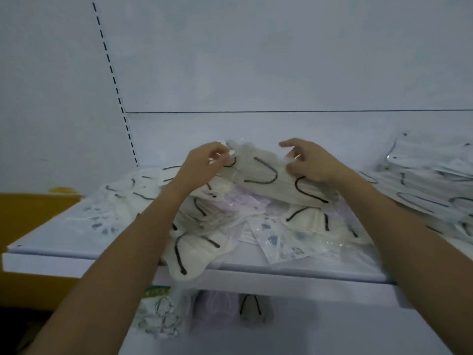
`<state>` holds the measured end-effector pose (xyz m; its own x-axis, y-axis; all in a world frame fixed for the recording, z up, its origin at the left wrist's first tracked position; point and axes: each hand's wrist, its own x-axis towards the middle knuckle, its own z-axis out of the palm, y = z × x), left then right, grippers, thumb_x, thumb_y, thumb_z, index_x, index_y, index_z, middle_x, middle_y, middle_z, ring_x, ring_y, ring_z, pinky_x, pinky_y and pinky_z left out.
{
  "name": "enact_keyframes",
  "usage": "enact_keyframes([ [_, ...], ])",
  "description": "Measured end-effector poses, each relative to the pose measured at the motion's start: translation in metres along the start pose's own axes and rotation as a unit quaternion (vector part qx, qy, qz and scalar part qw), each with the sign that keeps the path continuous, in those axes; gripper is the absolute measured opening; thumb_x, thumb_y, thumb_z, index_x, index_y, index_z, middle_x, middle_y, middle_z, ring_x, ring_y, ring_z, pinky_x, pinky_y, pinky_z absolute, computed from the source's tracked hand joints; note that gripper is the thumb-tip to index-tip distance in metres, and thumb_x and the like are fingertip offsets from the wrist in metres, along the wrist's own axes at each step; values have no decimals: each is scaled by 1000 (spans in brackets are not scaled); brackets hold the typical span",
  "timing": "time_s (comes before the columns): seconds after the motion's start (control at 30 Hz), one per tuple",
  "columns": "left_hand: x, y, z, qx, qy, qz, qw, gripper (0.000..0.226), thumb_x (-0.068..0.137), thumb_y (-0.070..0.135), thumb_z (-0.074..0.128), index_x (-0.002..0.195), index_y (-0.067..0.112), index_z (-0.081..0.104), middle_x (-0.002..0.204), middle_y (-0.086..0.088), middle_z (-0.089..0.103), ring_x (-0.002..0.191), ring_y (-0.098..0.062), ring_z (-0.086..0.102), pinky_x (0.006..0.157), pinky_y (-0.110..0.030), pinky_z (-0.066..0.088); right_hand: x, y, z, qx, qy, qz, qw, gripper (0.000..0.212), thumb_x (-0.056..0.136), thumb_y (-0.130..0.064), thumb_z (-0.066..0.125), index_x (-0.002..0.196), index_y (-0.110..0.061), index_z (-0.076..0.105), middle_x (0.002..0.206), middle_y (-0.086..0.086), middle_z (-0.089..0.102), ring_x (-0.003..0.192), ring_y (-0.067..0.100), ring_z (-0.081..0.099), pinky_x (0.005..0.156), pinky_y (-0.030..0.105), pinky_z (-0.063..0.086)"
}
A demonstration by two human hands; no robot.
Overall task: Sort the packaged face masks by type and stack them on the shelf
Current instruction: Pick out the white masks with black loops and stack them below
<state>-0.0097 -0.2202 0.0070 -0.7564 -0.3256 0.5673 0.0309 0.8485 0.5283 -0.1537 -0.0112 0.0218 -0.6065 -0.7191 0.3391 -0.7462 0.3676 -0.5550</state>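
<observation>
I've got left hand [204, 163] and right hand [313, 163] each pinching an end of cream mask pack [263, 172] over the pile [212, 219].

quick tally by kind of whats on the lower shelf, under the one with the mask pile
lilac mask: 1
cream mask with black ear loops: 1
clear packet of rings with a green label: 1
total: 3
</observation>
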Motion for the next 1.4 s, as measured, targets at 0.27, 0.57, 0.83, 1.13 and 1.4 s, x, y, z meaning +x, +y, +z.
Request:
enact_keyframes([
  [0.27,1,13,7,-387,22,-118,914,105,49,65,78,130,11,40,115,1,53,107,-18,56,91,-26,44,-5,-22,-6,306,264,-43,914,36,90,-7,54,124,-17,46,75,-10,53,63,3,52,63,16,44],
  [0.57,-4,18,14,-471,29,-152,868,43,89,5,59,128,17,44,108,-1,56,87,-10,61,83,-25,51,-12,-28,17,325,169,-1,930,38,91,-4,52,124,-23,47,75,-9,46,55,-5,47,59,10,38],
  [0.83,-3,6,6,-369,113,-120,915,51,83,-15,46,117,23,52,98,8,60,83,-6,59,77,-20,53,-14,-9,4,373,280,54,883,44,91,-2,48,133,-16,43,78,-11,54,59,-1,52,59,15,45],
  [1.13,-6,23,4,-422,74,-143,892,19,97,10,45,110,19,56,101,8,63,92,-8,61,81,-25,53,-6,-33,9,543,187,90,814,41,91,1,50,130,-10,43,96,10,61,75,13,63,69,24,56],
  [1.4,5,24,-34,-280,131,-70,948,62,83,-6,61,137,9,34,128,-5,44,115,-13,46,100,-35,46,23,-91,24,347,115,79,927,57,90,-15,57,139,-5,28,86,-2,53,94,18,57,89,34,49],
])
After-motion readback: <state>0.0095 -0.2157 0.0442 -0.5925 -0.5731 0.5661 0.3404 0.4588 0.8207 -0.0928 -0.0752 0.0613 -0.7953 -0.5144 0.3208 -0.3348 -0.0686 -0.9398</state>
